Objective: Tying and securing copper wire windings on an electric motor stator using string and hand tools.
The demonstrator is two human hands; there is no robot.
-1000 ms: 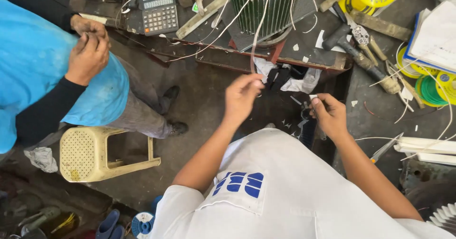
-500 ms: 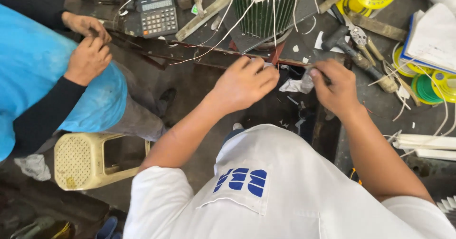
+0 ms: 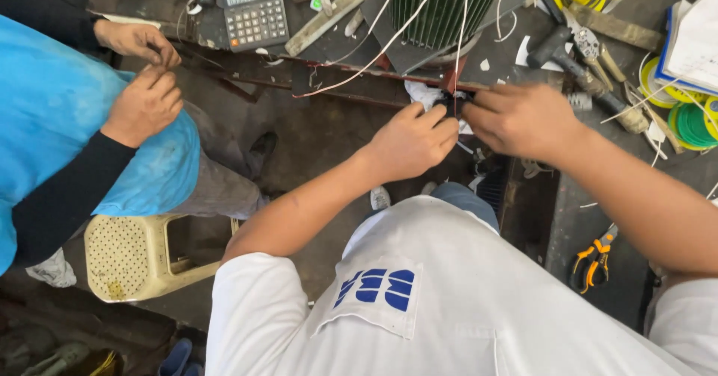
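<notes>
My left hand (image 3: pixel 410 143) and my right hand (image 3: pixel 520 118) meet at the front edge of the workbench. Their fingertips pinch a small dark piece (image 3: pixel 451 104) from both sides. A thin white wire (image 3: pixel 458 47) runs down to that spot from the green ribbed motor stator (image 3: pixel 441 6) standing on the bench just behind. A crumpled white rag (image 3: pixel 420 92) lies under my fingers. What exactly the dark piece is stays hidden by my fingers.
A co-worker in a blue shirt sits at left on a cream plastic stool (image 3: pixel 142 260), both hands (image 3: pixel 142 99) together. A calculator (image 3: pixel 256 15), a hammer (image 3: pixel 557 47), green wire spools (image 3: pixel 692 122) and orange-handled pliers (image 3: pixel 594 260) lie around.
Both my hands rose from near my lap to the bench edge and closed together on the dark piece. The co-worker's hands stayed together at left.
</notes>
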